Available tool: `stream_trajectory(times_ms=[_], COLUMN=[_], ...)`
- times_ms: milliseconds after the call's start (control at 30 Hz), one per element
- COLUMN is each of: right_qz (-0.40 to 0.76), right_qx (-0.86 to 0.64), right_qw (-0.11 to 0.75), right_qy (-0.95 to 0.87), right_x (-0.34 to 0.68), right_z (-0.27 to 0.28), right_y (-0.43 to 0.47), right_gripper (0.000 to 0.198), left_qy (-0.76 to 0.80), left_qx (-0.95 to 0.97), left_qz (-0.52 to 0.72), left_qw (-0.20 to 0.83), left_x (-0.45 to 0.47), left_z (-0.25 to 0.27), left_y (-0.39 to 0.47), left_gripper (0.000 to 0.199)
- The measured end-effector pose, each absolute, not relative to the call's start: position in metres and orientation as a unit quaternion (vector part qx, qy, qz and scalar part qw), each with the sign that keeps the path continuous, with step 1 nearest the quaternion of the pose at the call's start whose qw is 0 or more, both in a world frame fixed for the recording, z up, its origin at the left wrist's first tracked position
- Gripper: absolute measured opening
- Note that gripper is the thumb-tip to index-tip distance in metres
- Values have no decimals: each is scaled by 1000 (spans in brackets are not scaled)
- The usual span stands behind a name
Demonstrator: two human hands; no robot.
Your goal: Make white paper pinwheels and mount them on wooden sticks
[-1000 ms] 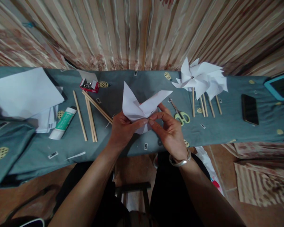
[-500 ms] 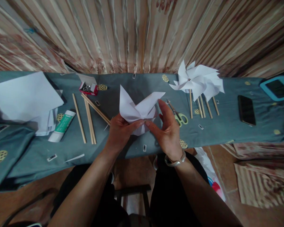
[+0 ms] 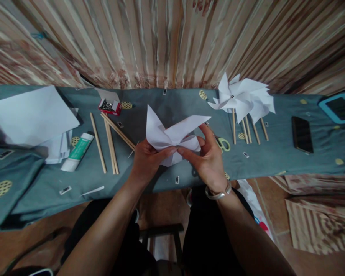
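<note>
Since half a second earlier, the right hand had spread its fingers farther around the folded paper, whose right-hand point reached farther out, and the blades of the scissors had become hidden, leaving a green handle in sight. Behind everything hung a pleated curtain, and before it ran the cloth-covered table. White sheets lay at the left; at the right rested pinwheels with sticks below them, apparently finished.

Between these groups, the folded paper was held up over the table's near side. The left hand was closed on it, thumb near the centre; the right gripped the opposite side, thumb almost meeting the other, fingers partly spread behind. With its corners drawn inward, shaping seemed well advanced, but no stick showed on it, so mounting looked left to do. Whether a fastener pierced the centre could not be told.

Loose sticks lay left of the hands, unused, beside a glue tube. Smallest were the metal pieces in an open red box.
</note>
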State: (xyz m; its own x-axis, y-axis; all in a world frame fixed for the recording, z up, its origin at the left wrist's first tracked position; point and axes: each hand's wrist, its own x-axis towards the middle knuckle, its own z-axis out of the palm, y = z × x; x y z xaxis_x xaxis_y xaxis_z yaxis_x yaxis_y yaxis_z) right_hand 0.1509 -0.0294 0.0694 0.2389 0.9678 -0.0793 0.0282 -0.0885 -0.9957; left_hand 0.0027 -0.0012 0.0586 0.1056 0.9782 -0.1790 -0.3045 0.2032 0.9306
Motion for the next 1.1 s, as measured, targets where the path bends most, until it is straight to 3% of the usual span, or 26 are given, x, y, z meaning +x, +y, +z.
stream_trajectory(times_ms=[333,1100], right_qz=[495,481], right_qx=[-565,-579], right_qw=[506,511], right_qy=[-423,-416], right_x=[150,146], right_z=[78,77], right_y=[-29,-29], right_gripper=[59,52], left_qy=[433,443], left_qx=[379,395], left_qz=[505,510], left_qw=[643,623], left_x=[3,4], left_z=[58,60], left_y=[-2,-3], left_gripper=[29,26])
